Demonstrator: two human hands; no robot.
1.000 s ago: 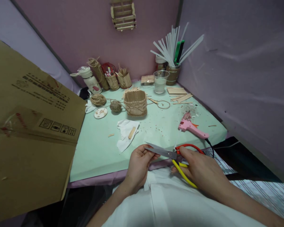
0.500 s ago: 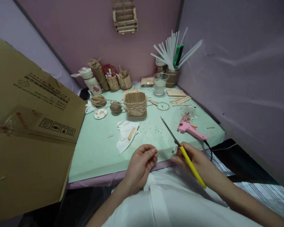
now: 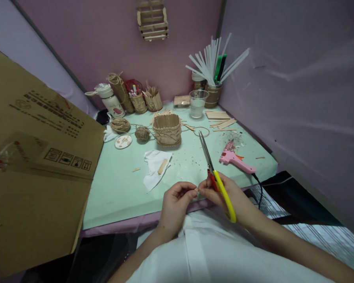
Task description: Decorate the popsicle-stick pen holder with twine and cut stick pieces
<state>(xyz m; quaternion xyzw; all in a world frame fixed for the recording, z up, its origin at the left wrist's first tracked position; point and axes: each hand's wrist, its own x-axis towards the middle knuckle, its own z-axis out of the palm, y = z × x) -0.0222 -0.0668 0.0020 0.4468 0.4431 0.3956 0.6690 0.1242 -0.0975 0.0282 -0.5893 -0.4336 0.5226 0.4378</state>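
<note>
Item one: a tiny pale-tan sliver, apparently wood, at my fingertips, above the near edge of the bench. Mostly hidden by the fingers. Judged near weightless, dry, stiff and apt to snap or flick away; best taken lightly by its edges, between thumb and forefinger.

Item two: my left hand, thumb and forefinger pinching the sliver, other fingers curled.

Item three: my right hand, thumb and forefinger meeting at the sliver's other side; whether they grip it, I cannot tell. The hand also retains item four.

Item four: long steel-bladed scissors with one red and one yellow handle, blades pointing up and away over the bench. Likely rigid, the heavier of the two pieces, sharp along the blades; to be held by the handles.

Item five: crumpled white paper tissue, flat tan wooden strip on it, beyond my left hand.

Item six: pink plastic glue gun, lying to the right.

Item seven: square-sided tan wooden basket, upright, farther back.

Item eight: bench with pale-green cover, beneath items five to seven.
</note>
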